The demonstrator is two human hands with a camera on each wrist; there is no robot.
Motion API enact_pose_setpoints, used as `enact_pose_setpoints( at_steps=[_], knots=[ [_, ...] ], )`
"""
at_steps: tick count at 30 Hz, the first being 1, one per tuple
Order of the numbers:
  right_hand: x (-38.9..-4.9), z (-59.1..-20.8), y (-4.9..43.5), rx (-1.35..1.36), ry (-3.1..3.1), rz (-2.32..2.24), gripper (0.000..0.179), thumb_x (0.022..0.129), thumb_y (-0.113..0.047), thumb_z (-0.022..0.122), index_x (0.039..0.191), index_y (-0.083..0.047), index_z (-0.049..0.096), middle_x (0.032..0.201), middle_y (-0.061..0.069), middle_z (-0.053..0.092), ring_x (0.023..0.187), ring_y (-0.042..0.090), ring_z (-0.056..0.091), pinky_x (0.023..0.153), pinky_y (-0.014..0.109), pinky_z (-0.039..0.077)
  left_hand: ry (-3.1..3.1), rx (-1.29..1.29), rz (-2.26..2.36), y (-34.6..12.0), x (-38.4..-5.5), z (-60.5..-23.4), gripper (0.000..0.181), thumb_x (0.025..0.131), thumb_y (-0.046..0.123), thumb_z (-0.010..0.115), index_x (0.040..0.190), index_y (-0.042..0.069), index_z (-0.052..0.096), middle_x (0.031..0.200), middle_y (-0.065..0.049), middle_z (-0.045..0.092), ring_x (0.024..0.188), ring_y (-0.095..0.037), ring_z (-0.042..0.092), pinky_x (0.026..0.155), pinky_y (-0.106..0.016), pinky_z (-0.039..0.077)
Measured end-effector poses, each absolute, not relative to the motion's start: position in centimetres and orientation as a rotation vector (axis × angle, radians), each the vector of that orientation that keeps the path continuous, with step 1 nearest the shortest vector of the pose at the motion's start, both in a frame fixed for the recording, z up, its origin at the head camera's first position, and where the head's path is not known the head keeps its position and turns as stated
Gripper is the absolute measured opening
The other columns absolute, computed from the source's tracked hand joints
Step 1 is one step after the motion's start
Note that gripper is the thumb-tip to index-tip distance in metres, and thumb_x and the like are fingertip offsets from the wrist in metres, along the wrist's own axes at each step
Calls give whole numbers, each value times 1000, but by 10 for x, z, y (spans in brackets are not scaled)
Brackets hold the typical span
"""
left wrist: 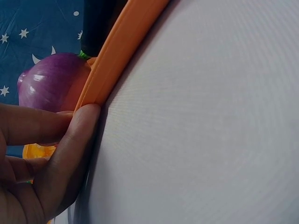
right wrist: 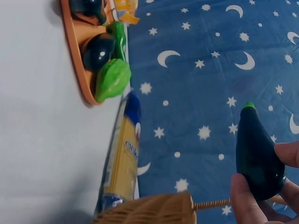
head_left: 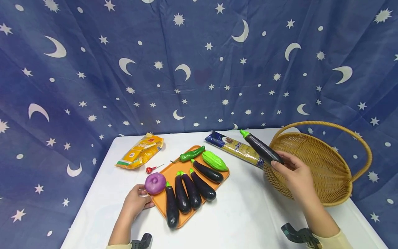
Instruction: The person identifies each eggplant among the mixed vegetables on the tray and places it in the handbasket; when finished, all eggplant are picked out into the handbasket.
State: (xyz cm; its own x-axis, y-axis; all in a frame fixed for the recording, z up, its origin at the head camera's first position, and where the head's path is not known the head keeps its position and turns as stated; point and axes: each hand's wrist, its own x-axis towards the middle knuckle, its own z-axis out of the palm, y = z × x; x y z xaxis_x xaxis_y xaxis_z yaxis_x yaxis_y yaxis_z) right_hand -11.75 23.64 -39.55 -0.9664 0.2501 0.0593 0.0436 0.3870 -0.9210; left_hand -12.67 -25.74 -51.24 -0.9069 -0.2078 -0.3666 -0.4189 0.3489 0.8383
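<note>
My right hand (head_left: pixel 296 173) grips a dark eggplant (head_left: pixel 262 147) by its thick end, with the green stem pointing up and left, above the near left rim of a wicker basket (head_left: pixel 314 169). In the right wrist view, thumb and fingers pinch that eggplant (right wrist: pixel 259 154). My left hand (head_left: pixel 135 202) pinches the left corner of an orange tray (head_left: pixel 161 204) between thumb and finger, as the left wrist view shows on the tray's rim (left wrist: pixel 112 60). Several eggplants (head_left: pixel 181 193), a purple onion (head_left: pixel 155 183), a green pepper (head_left: pixel 192 154) and a light-green ridged vegetable (head_left: pixel 214 160) lie on the tray.
A yellow-and-orange packet (head_left: pixel 141 152) lies at the back left of the white table (head_left: pixel 239 214). Near it is a small red lollipop (head_left: pixel 150 169). A long pasta bag (head_left: pixel 234 147) lies behind the tray, reaching the basket. A blue starry curtain (head_left: pixel 199 69) hangs behind.
</note>
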Motion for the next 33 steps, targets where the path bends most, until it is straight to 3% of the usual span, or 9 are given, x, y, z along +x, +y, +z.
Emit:
enact_pose_setpoints(
  at_steps=[17,25,33],
  knots=[
    [-94,-402,281,-407,-2344,1646,55,93,-23,73,142,-5,54,125,6,56,94,-4,62,78,15,59,2363,-586,1615,-254,-129,-513,65,84,-8,71,141,-10,38,116,-27,48,69,-17,69,66,-34,65],
    [-87,-405,292,-474,-2331,1588,53,94,-20,72,142,-5,54,130,10,52,97,-3,57,77,13,58,2329,-566,1662,-254,-128,-513,67,84,-11,67,143,-12,34,116,-26,46,69,-17,68,66,-33,65],
    [-84,-406,299,-488,-2329,1548,52,94,-19,73,141,-5,56,123,3,55,95,-4,57,76,12,58,2366,-575,1616,-257,-127,-509,69,84,-8,69,143,-12,33,118,-28,48,70,-16,68,66,-33,65]
  ],
)
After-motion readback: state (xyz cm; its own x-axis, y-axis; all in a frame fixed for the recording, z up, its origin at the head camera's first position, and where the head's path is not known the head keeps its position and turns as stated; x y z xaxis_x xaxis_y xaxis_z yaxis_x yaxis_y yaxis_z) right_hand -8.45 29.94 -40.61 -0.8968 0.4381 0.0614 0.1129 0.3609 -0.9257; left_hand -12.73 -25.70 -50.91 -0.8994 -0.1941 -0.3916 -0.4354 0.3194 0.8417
